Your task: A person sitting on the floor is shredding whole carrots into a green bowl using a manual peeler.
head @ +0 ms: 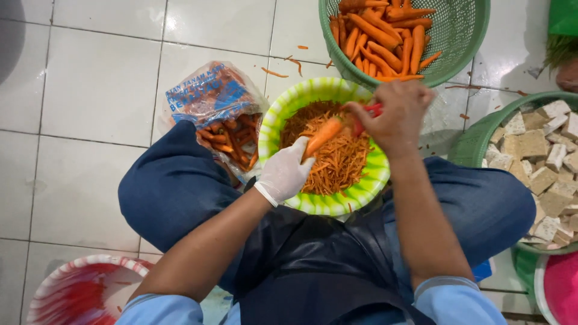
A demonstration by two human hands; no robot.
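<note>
My left hand (285,171), in a white glove, grips a peeled orange carrot (325,133) by its lower end and holds it tilted over a green and white striped bowl (274,123). The bowl rests on my lap and holds a heap of carrot shreds (337,162). My bare right hand (394,114) is closed around a red-handled shredding tool (373,109), pressed against the carrot's upper end. Most of the tool is hidden by my fingers.
A green mesh basket (463,36) of whole carrots sits ahead on the white tiled floor. A plastic bag of carrots (220,111) lies to the left. A green basket of tofu cubes (542,156) stands at right, a red and white bowl (78,289) at lower left.
</note>
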